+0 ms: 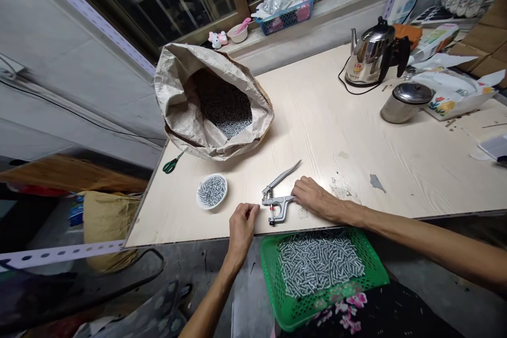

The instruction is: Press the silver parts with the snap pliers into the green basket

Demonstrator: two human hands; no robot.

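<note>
The right hand [311,198] held the pliers [282,202] over the desk [325,132]; the left hand [242,226] pinched narrow, any contents unclear.

Head camera faces forward and down, tabletop [317,127] below

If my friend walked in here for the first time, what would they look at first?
Probably the big, crinkly sack, gaping open on the table's far left part. Next might come the bright green basket, full of shiny metal pieces, just below the table's near edge. Then perhaps the silver pliers, between the left hand and right hand.
</note>
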